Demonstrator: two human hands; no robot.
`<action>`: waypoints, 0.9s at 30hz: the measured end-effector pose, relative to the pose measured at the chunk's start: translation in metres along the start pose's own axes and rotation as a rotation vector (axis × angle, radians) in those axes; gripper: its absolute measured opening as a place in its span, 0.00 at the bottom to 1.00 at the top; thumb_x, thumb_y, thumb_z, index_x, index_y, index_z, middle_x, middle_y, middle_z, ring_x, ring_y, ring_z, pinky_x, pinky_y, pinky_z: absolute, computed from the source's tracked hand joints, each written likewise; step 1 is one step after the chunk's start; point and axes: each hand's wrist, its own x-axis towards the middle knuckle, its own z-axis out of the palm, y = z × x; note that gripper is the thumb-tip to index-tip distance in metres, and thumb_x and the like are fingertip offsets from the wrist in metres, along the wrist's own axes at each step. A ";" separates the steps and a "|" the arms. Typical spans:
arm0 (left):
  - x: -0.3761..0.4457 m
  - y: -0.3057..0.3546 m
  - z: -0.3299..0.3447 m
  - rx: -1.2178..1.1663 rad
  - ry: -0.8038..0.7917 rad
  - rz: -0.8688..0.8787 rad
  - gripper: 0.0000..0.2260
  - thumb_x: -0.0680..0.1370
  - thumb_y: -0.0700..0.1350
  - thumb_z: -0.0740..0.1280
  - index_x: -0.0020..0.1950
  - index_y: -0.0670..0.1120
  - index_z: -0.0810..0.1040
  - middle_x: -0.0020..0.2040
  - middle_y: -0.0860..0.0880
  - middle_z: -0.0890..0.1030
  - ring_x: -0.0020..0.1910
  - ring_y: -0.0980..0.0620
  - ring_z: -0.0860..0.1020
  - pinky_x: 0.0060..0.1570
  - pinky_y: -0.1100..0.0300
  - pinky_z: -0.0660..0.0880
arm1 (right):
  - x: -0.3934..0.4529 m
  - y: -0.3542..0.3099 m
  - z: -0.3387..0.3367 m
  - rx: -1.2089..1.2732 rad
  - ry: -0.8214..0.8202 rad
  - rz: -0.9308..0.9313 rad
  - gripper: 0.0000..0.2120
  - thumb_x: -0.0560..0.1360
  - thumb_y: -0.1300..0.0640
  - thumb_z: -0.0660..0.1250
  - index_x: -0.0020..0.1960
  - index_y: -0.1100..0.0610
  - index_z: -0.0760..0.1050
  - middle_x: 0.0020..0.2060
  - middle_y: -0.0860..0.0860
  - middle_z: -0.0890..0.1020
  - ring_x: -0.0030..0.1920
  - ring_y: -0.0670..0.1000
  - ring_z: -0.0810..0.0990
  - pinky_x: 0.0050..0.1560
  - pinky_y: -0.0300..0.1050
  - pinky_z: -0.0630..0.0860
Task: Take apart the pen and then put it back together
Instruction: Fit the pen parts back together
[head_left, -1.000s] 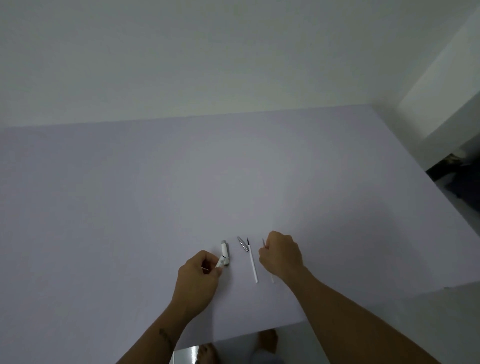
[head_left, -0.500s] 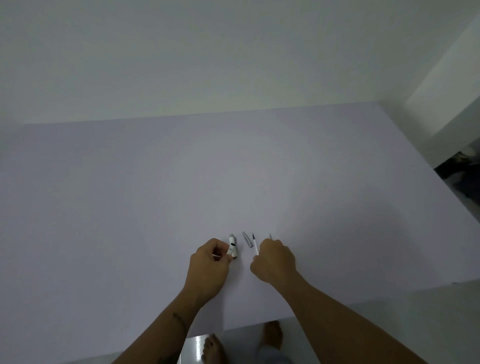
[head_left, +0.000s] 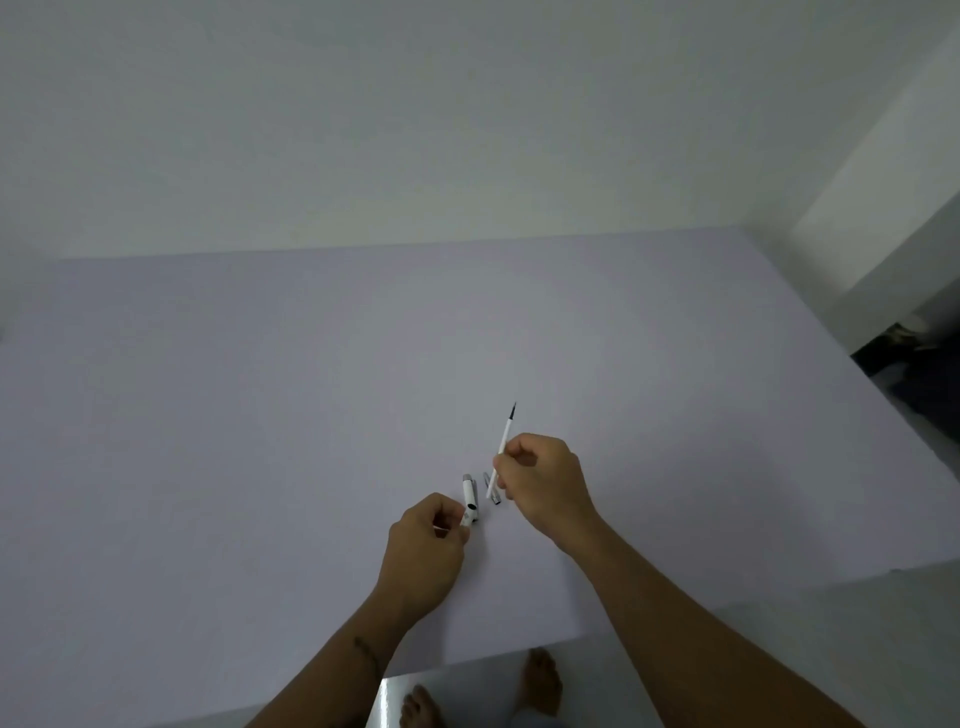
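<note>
White refill (head_left: 503, 446) is pinched in the right hand (head_left: 545, 480); left hand (head_left: 431, 545) grips the barrel (head_left: 470, 500) near the table (head_left: 260, 415) near edge, with open surface beyond.

Two bare forearms, no sleeves, no watch or rings visible, left hand (head_left: 428, 540) and right hand (head_left: 545, 483) bare, small dark tattoo mark (head_left: 367, 650) on left forearm, bare feet (head_left: 540, 680) at bottom centre of frame

Matt table (head_left: 311, 415), metallic pen tip (head_left: 491, 488)
</note>
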 end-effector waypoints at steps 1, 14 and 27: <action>0.000 0.001 0.000 -0.001 -0.003 0.003 0.04 0.77 0.38 0.66 0.45 0.46 0.80 0.43 0.47 0.82 0.40 0.49 0.78 0.37 0.66 0.72 | -0.001 -0.003 0.000 0.021 -0.010 -0.010 0.09 0.72 0.57 0.66 0.35 0.59 0.78 0.32 0.56 0.84 0.35 0.59 0.82 0.38 0.52 0.80; -0.001 -0.001 -0.002 -0.056 0.002 0.046 0.04 0.77 0.38 0.67 0.45 0.45 0.80 0.42 0.47 0.82 0.42 0.45 0.80 0.41 0.58 0.78 | -0.013 -0.004 0.008 0.046 -0.029 -0.016 0.08 0.74 0.55 0.68 0.38 0.56 0.80 0.31 0.50 0.83 0.31 0.47 0.79 0.37 0.47 0.78; 0.008 -0.004 -0.004 -0.098 0.077 0.040 0.04 0.76 0.41 0.69 0.42 0.48 0.78 0.41 0.51 0.82 0.42 0.50 0.81 0.38 0.64 0.75 | 0.013 0.035 -0.010 -0.213 -0.112 0.100 0.19 0.72 0.62 0.64 0.62 0.53 0.80 0.49 0.51 0.83 0.46 0.49 0.82 0.46 0.37 0.77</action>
